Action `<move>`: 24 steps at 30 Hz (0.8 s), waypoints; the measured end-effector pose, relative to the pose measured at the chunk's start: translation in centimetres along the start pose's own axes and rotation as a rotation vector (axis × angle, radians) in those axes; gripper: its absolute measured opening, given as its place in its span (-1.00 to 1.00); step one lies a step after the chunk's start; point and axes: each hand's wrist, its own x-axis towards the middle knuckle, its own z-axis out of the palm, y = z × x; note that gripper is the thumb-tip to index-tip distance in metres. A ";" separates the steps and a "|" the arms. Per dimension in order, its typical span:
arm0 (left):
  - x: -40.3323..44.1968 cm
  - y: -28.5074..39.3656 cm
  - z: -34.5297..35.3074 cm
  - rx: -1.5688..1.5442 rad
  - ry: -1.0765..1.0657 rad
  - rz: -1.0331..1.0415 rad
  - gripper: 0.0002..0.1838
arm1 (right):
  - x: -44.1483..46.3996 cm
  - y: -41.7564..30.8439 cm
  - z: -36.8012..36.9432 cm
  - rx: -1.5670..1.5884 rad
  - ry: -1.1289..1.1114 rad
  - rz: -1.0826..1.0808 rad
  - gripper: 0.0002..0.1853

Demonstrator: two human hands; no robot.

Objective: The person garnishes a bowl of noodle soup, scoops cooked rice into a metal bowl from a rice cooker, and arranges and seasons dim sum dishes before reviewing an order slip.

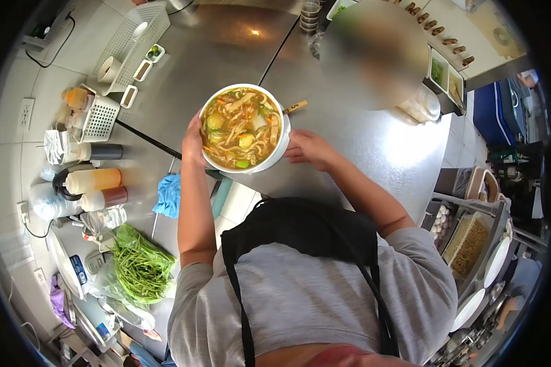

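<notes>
A white bowl (281,145) full of noodle soup (242,128) with vegetables is held up between my two hands over the steel counter. My left hand (193,142) grips its left side, fingers against the outer wall. On the right side, my right hand (306,148) has its fingers closed at the bowl's edge. A wooden clothespin (296,107) with a mark on it shows just beyond the bowl's right rim.
The steel counter (190,67) carries small sauce dishes (142,70), a white basket (99,119), squeeze bottles (93,180), a blue cloth (168,196) and a bag of green beans (139,266). A blurred area covers the upper right. Shelves with noodles (466,244) stand at the right.
</notes>
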 end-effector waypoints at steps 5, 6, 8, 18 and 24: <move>-0.7 -0.7 0.4 -0.024 0.085 0.077 -0.61 | 0.7 -0.5 0.1 -0.059 0.054 0.003 -0.48; -0.8 -1.2 0.5 -0.042 0.108 0.099 -0.61 | 1.1 -0.8 -0.3 -0.076 0.055 -0.004 -0.46; -1.7 -1.7 1.7 -0.091 0.119 0.131 -0.62 | 1.8 -1.6 -1.1 -0.098 0.077 -0.017 -0.41; -6.0 -4.3 5.1 -0.311 0.136 0.020 -0.28 | 6.9 -7.8 -5.6 -0.113 0.171 -0.142 -0.32; -6.3 -6.1 4.9 -0.166 -0.032 -0.053 -0.10 | 9.5 -10.9 -6.8 0.016 0.102 -0.161 -0.39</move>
